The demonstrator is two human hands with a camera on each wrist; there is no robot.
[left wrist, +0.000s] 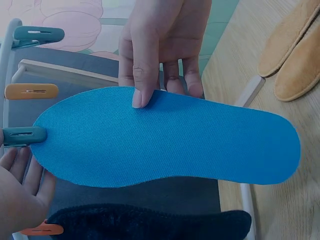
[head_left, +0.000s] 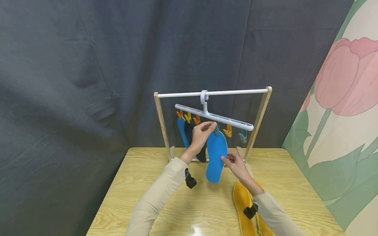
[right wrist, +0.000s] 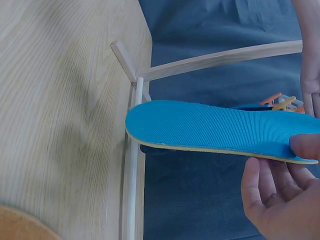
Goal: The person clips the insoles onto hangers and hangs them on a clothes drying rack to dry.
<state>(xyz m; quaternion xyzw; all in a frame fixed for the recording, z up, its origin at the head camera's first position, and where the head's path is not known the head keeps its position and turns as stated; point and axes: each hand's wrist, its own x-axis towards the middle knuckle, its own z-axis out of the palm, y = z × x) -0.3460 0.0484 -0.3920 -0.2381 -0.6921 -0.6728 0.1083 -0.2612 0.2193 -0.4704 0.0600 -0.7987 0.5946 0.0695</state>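
Note:
A blue insole (head_left: 217,157) hangs upright under a pale hanger (head_left: 214,117), its top end at a teal clip (left wrist: 25,135). My left hand (head_left: 202,135) pinches that clip, its fingers behind it in the left wrist view. With thumb on the front face and fingers behind, my right hand (head_left: 235,165) holds the insole by its right edge. The right wrist view shows the insole's thin yellowish underside edge. Left of it, a dark insole (left wrist: 150,222) and another blue insole (head_left: 182,131) hang from clips.
Orange-yellow insoles (head_left: 244,206) lie on the wooden table (head_left: 141,183), partly under my right forearm. A yellow clip (head_left: 227,131) and another teal clip (head_left: 243,136) hang on the hanger's right half. The hanger hooks over the rack's white bar (head_left: 236,92), held by wooden posts (head_left: 259,119).

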